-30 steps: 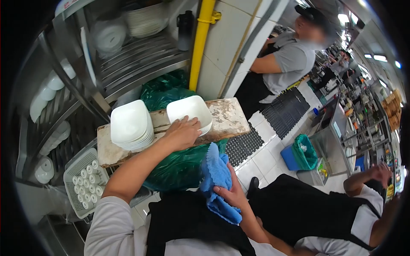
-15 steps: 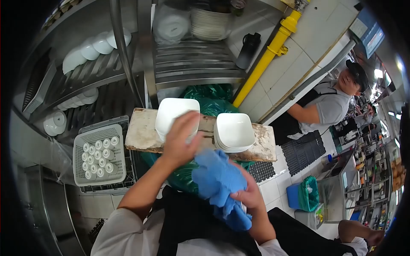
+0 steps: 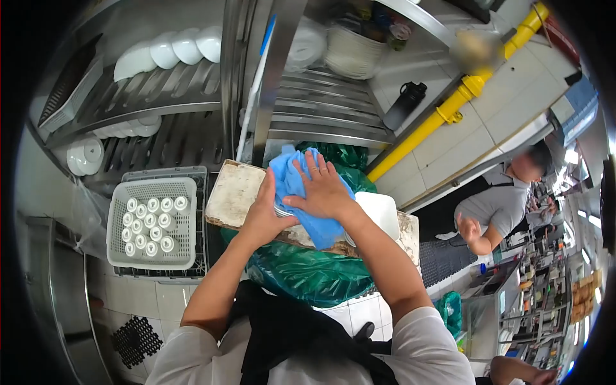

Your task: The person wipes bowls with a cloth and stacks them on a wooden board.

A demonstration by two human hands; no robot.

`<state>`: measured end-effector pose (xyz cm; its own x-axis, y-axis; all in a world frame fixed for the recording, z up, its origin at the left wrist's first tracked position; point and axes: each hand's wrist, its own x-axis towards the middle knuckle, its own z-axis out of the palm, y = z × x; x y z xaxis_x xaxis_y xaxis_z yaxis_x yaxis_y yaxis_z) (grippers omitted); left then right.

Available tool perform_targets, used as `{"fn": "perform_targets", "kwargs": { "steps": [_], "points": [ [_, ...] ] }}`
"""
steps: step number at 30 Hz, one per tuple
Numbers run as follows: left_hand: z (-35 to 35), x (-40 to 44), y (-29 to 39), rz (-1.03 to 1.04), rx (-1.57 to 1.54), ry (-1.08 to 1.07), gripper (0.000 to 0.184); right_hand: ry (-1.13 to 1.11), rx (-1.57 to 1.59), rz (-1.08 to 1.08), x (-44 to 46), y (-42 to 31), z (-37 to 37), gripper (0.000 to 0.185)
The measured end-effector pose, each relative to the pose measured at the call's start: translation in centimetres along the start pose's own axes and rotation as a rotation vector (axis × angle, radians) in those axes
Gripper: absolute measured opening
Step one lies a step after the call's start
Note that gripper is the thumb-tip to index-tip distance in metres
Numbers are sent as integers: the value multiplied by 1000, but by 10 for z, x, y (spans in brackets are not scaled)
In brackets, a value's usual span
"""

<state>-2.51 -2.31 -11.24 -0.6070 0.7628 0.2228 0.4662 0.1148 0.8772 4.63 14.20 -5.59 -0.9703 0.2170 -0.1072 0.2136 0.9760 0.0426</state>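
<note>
A blue cloth (image 3: 287, 171) is spread over a stack of white square bowls, of which only some rims (image 3: 282, 210) show beneath it. My right hand (image 3: 324, 192) lies flat on the cloth with its fingers spread. Against the near left side of that stack, my left hand (image 3: 260, 218) is curved round the bowls, thumb towards me. A second stack of white bowls (image 3: 380, 215) stands just right of the cloth, partly behind my right forearm. Both stacks rest on a worn, whitish board (image 3: 234, 192).
Green plastic bags (image 3: 308, 273) bulge under and behind the board. On the left is a grey basket (image 3: 114, 234) of several white cylindrical items. Metal racks (image 3: 186, 99) with white dishes, a black bottle (image 3: 405, 102) and a yellow pipe (image 3: 417, 138) stand beyond. A person (image 3: 491, 202) stands at right.
My right hand has carried the blue cloth up from near my body onto the left bowl stack. My left hand has moved to that stack's side. The view has shifted.
</note>
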Motion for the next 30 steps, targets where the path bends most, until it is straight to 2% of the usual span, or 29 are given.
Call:
{"fn": "perform_targets", "kwargs": {
  "steps": [5, 7, 9, 11, 12, 13, 14, 16, 17, 18, 19, 20, 21, 22, 23, 25, 26, 27, 28, 29, 30],
  "points": [
    [1, 0, 2, 16, -48, 13, 121, -82, 52, -10, 0, -3, 2, 102],
    [2, -1, -1, -13, -62, 31, 119, -211, 282, -77, 0, -8, 1, 106],
    [6, 0, -8, 112, -85, 106, 122, -244, 243, -130, -2, -11, -1, 103],
    [2, -1, 0, 44, -154, 62, 122, -267, 202, -172, -7, -9, -3, 100],
    [0, -1, 6, -30, -226, 23, 122, -221, 348, -206, -11, -8, -5, 92],
    [2, -1, 6, -18, -219, 13, 122, -172, 493, -241, -15, -7, -7, 84],
    [5, -2, 3, -3, -235, 37, 124, -156, 497, -232, -18, -5, -10, 84],
    [10, -4, -6, 28, -243, 48, 126, -306, 900, -182, -25, -5, -29, 63],
    [13, -3, -11, 132, -142, 139, 115, -282, 906, -176, -26, -4, -23, 63],
    [16, -1, -17, 244, -47, 223, 104, -170, 1207, -222, -29, -2, -9, 56],
    [11, 2, -30, 221, 153, 14, 89, -35, 1498, -272, -35, 0, 0, 51],
    [1, 6, -50, 207, 357, -196, 77, -55, 1720, -173, -49, -4, 3, 49],
    [-2, 5, -92, 214, 336, -178, 73, -63, 1943, -74, -69, -9, 5, 49],
    [2, 9, -121, 225, 312, -161, 70, 8, 2028, -80, -90, -16, 4, 52],
    [7, 15, -102, 279, 312, -191, 70, 79, 2113, -92, -110, -23, 7, 56],
    [-1, 10, -30, 454, 356, 25, 55, -6, 2043, -47, -144, -22, 38, 64],
    [-3, 8, -12, 531, 371, 140, 48, -15, 1986, -90, -159, -20, 52, 66],
    [-12, 11, -18, 711, 681, 22, 40, -32, 1926, -132, -174, -19, 67, 68],
    [-13, 11, -2, 735, 682, 11, 40, -92, 1993, -59, -189, -17, 91, 69],
    [-17, 5, 22, 577, 634, -160, 37, -161, 2058, 13, -205, -14, 110, 70],
    [-18, 2, 36, 412, 583, -323, 34, -109, 2167, 66, -225, -15, 109, 70]
  ]
}}
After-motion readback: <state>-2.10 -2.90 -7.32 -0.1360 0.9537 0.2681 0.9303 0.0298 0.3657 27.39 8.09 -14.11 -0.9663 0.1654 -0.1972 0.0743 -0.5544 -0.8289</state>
